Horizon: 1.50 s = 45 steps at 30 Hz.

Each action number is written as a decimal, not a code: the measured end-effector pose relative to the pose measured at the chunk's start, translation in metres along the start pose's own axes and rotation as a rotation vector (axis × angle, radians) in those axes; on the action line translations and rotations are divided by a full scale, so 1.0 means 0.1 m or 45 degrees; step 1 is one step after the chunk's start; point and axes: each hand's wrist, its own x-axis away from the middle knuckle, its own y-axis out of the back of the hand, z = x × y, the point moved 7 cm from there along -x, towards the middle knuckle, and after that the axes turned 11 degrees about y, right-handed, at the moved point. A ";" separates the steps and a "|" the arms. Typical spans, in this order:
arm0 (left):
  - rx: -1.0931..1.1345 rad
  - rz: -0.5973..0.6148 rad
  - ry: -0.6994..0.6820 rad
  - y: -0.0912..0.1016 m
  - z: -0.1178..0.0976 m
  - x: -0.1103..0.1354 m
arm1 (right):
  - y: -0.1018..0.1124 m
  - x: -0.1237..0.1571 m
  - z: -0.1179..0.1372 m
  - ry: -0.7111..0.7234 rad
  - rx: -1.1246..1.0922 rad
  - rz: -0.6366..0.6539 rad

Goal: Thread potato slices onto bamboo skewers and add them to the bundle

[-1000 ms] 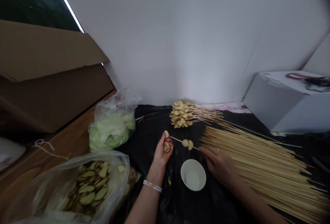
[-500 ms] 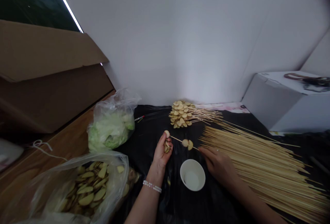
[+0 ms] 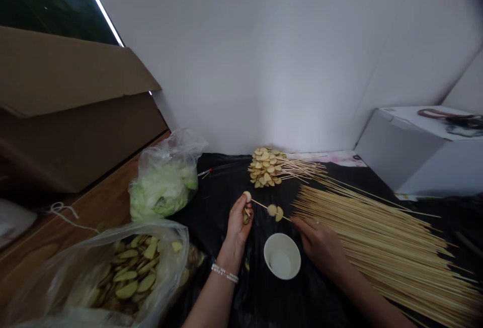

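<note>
Holding the bamboo skewer (image 3: 260,203) on a slant above the black plastic sheet (image 3: 221,184), just beyond the white bowl (image 3: 278,246), you have its long axis running from upper left to lower right. Your right hand (image 3: 320,242) pinches the lower end in its fingers; your left hand (image 3: 238,221) grips a potato slice (image 3: 247,196) at the upper-left tip. Two threaded slices (image 3: 272,210) sit between.

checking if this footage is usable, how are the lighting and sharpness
Head view: dim overall, soft bright patch on the white wall; head view, far right: loose sticks blur, top corner darkens; head view, centre: left hand, right hand and slices on the held stick are discernible, fine detail soft.
</note>
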 end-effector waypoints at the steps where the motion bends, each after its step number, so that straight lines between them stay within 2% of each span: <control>1: -0.015 -0.014 -0.016 0.01 0.00 0.00 | -0.01 0.00 0.01 0.004 0.005 0.008; 8: -0.158 -0.078 -0.114 0.00 0.01 0.02 | -0.06 0.01 0.03 -0.013 0.001 0.016; 12: -0.173 -0.060 -0.115 0.00 0.04 0.00 | -0.02 0.00 0.02 -0.017 -0.030 -0.016; 24: -0.157 0.007 0.030 0.01 0.05 -0.05 | -0.03 -0.01 0.02 0.002 -0.011 -0.003; 30: -0.184 0.024 0.079 0.00 0.05 -0.05 | -0.06 0.00 0.02 0.005 -0.038 -0.055; 36: -0.492 0.116 0.117 -0.10 0.23 0.03 | -0.06 -0.05 0.10 0.006 -0.072 -0.054; 39: -0.500 0.152 0.150 -0.13 0.31 0.06 | -0.06 -0.07 0.08 -0.035 -0.093 -0.060; 45: -0.457 0.146 0.170 -0.13 0.28 0.05 | -0.07 -0.04 0.01 -0.008 -0.092 -0.066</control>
